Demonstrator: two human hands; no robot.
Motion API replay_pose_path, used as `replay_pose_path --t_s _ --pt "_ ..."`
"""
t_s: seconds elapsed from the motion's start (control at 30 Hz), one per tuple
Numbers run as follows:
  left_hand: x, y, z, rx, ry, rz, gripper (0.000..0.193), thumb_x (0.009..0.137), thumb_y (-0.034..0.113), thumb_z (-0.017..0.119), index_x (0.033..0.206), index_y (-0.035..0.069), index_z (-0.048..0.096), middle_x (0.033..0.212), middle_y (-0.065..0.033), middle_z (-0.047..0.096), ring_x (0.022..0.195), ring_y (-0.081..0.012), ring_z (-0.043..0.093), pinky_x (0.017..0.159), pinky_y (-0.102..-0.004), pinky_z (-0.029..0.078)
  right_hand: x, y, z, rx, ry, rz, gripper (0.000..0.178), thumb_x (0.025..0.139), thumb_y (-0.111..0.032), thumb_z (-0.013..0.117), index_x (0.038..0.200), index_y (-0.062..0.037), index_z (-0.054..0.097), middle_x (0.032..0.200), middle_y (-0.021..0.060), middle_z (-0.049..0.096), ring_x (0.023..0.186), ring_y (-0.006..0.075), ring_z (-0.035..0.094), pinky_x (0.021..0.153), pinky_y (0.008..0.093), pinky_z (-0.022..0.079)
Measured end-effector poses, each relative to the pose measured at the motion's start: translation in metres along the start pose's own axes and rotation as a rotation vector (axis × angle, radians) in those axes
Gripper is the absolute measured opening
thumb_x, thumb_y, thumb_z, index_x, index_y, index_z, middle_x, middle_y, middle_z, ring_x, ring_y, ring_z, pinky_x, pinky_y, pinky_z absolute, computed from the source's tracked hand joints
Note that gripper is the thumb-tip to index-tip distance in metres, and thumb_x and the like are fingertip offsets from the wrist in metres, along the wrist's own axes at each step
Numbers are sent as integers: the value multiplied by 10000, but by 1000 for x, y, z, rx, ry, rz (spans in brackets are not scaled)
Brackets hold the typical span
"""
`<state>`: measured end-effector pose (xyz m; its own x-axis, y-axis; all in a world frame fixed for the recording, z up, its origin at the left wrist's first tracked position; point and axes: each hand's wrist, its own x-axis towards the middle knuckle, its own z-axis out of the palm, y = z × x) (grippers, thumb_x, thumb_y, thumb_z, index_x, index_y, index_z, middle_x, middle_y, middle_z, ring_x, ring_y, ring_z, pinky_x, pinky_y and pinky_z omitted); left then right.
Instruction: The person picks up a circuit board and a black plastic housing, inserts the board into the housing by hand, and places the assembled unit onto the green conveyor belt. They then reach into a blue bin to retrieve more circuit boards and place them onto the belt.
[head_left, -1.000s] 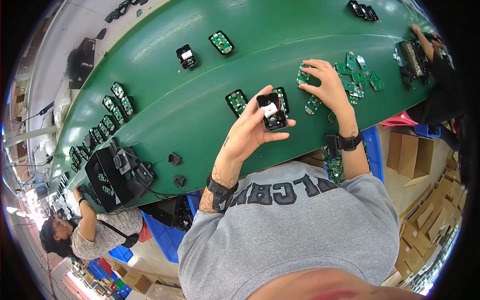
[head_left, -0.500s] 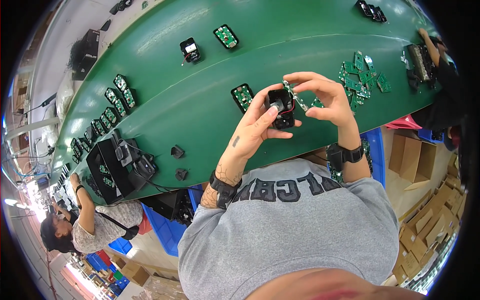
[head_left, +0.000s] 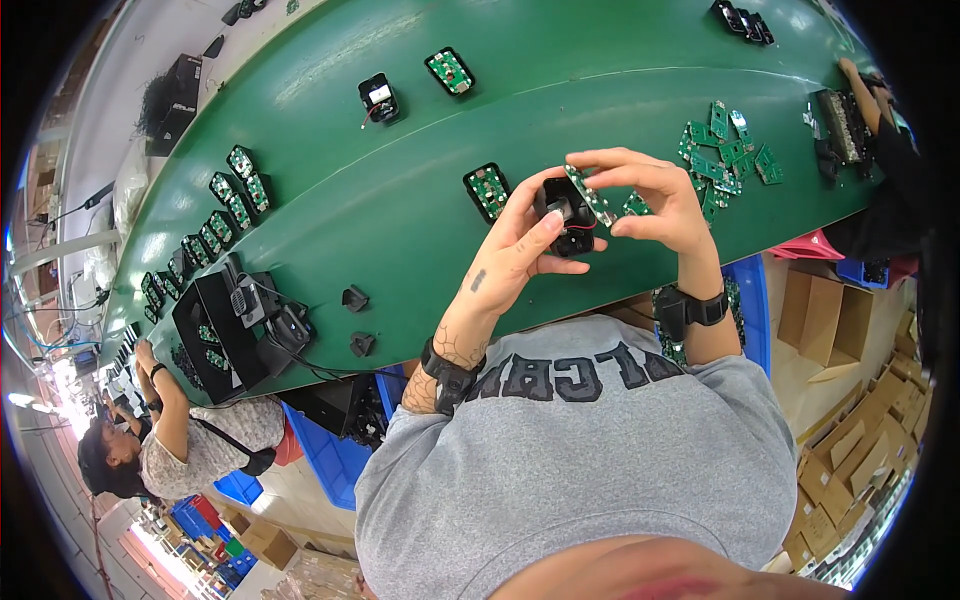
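My left hand (head_left: 522, 230) is wrapped round a black plastic housing (head_left: 575, 240), its thumb pressed inside the open shell. A red wire shows in the housing, near the thumb. Between the thumb and fingers of my right hand (head_left: 655, 195) is a green circuit board (head_left: 592, 196), tilted on edge just over the housing's right side. Behind my left fingers lies a black housing with a board in it (head_left: 487, 192). Part of the housing in my grip is hidden by my left fingers and by the board.
Loose circuit boards (head_left: 722, 160) are heaped to the right on the green table (head_left: 400, 200). Farther back sit an open housing (head_left: 379, 99) and a filled one (head_left: 450, 71). Filled housings (head_left: 220, 230) line the left. A black box (head_left: 215, 340) stands near a co-worker (head_left: 200, 440).
The board in my right hand has turned a little, so more of its face shows. The housing has shifted slightly in my left hand.
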<state>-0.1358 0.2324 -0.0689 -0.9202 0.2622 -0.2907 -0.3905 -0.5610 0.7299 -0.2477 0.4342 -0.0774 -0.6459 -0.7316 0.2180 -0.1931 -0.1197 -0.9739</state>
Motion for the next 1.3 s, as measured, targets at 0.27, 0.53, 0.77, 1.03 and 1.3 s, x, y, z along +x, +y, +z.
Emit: replay_pose_path --t_s 0.27,0.53,0.77,1.03,1.3 --pt "4 -3 -1 -112 23 54 510 1023 236 496 1473 118 288 1278 -124 525 1117 -264 620 861 -391 597 -7 -3 1 -118 -6 -28 501 690 -280 825 1092 -7 703 1249 233 623 1159 342 598 976 439 461" --pt "7 -9 1 -134 53 58 517 1022 253 506 1477 139 287 1296 -127 531 1168 -234 593 905 -391 573 -11 -7 13 -267 6 -72 505 652 -215 844 1097 -31 691 1266 178 626 1162 340 595 959 437 471" --pt "6 -10 4 -129 36 30 522 1017 187 499 1487 142 276 1286 -124 539 1159 -217 591 933 -396 556 -3 -23 20 -589 -48 -233 439 675 -138 823 1084 -55 687 1293 114 621 1268 365 511 992 459 457" --pt "10 -8 4 -77 -10 49 597 939 52 471 1493 94 254 1324 -168 499 1170 -307 596 914 -435 571 0 -37 23 -526 -31 -51 472 714 -75 786 1169 -59 660 1411 133 520 1334 356 447 986 412 474" --pt "12 -12 10 185 -20 196 712 868 -88 421 1533 93 243 1353 -94 458 1186 -198 524 952 -372 544 -19 4 51 394 359 400 470 851 9 654 1309 36 552 1142 108 659 1025 154 637 907 296 520"
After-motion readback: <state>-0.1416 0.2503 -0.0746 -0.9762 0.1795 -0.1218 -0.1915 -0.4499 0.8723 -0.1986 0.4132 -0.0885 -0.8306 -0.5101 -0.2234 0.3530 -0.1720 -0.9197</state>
